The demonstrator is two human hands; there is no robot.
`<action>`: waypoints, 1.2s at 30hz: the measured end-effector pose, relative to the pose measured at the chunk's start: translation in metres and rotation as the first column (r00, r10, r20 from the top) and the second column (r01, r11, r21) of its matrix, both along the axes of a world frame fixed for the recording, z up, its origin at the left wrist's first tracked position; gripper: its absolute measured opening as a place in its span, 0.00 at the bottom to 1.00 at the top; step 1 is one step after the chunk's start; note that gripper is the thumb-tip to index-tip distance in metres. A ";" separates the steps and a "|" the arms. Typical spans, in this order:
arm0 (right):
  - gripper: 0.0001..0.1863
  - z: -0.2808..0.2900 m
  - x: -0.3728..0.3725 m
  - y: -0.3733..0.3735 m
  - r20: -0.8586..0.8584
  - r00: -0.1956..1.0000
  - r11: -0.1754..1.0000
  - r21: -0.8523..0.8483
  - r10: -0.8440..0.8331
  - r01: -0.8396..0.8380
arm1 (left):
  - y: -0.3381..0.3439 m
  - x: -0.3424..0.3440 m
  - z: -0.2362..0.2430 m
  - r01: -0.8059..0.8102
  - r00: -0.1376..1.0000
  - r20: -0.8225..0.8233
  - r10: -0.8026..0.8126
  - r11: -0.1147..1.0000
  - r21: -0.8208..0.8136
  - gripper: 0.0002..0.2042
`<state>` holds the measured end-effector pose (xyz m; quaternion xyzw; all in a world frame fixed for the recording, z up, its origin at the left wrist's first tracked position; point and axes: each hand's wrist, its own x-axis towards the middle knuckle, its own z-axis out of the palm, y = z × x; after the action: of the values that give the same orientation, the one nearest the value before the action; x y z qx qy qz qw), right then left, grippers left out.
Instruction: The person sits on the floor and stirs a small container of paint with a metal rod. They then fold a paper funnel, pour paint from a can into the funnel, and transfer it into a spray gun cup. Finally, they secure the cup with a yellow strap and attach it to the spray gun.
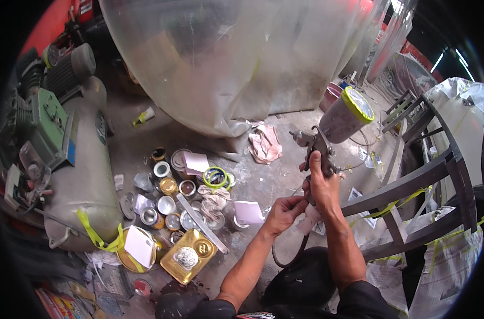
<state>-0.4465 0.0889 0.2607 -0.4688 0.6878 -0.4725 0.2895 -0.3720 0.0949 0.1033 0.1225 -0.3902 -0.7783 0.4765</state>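
Note:
My right hand (323, 183) is wrapped round the handle of a spray gun (322, 144), thumb up along its back. On top of the gun sits a tilted grey paint cup (338, 121) with a yellow-green taped rim and a pale cover. My left hand (284, 213) is closed in a pinch close under the handle; what its fingertips grip is hidden. A pale pinkish scrap of cloth or paper (309, 219) hangs beside those fingertips. From below the hands a dark air hose (276, 256) curves down toward my legs.
Open paint cans (168, 185), a gold rectangular tin (189, 257) and tape rolls (215, 177) crowd the floor at left, beside an air compressor (85, 175). Plastic sheeting (242, 64) hangs ahead. A crumpled rag (265, 144) lies before it. A grey wooden frame (401, 181) stands right.

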 end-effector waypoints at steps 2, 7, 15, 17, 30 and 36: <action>0.34 -0.005 0.000 0.000 0.019 1.000 1.000 -0.011 0.014 -0.013 | 0.008 0.004 -0.002 -0.016 1.000 0.021 0.015 1.000 0.013 0.11; 0.33 -0.017 0.004 0.000 0.036 0.997 0.994 -0.093 0.061 -0.057 | 0.013 0.007 -0.007 -0.073 0.996 0.057 0.070 0.996 0.051 0.13; 0.32 -0.009 0.001 0.008 0.116 0.945 0.947 -0.135 0.307 -0.291 | 0.015 0.020 -0.003 -0.108 0.994 0.002 0.108 0.993 0.049 0.10; 0.33 -0.009 0.000 0.009 0.121 0.925 0.928 -0.150 0.361 -0.342 | 0.014 0.025 0.000 -0.109 0.994 0.022 0.108 0.994 0.012 0.09; 0.29 -0.008 0.000 0.010 0.081 0.934 0.930 -0.161 0.347 -0.331 | 0.018 0.020 0.005 -0.151 0.979 0.125 0.161 0.985 -0.080 0.08; 0.18 -0.008 0.002 0.011 0.068 0.929 0.923 -0.159 0.365 -0.351 | 0.017 0.019 0.004 -0.161 0.982 0.088 0.167 0.984 -0.076 0.08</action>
<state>-0.4442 0.0994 0.2532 -0.5828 0.5398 -0.4823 0.3692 -0.3525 0.1123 0.1078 0.1744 -0.4271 -0.7159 0.5240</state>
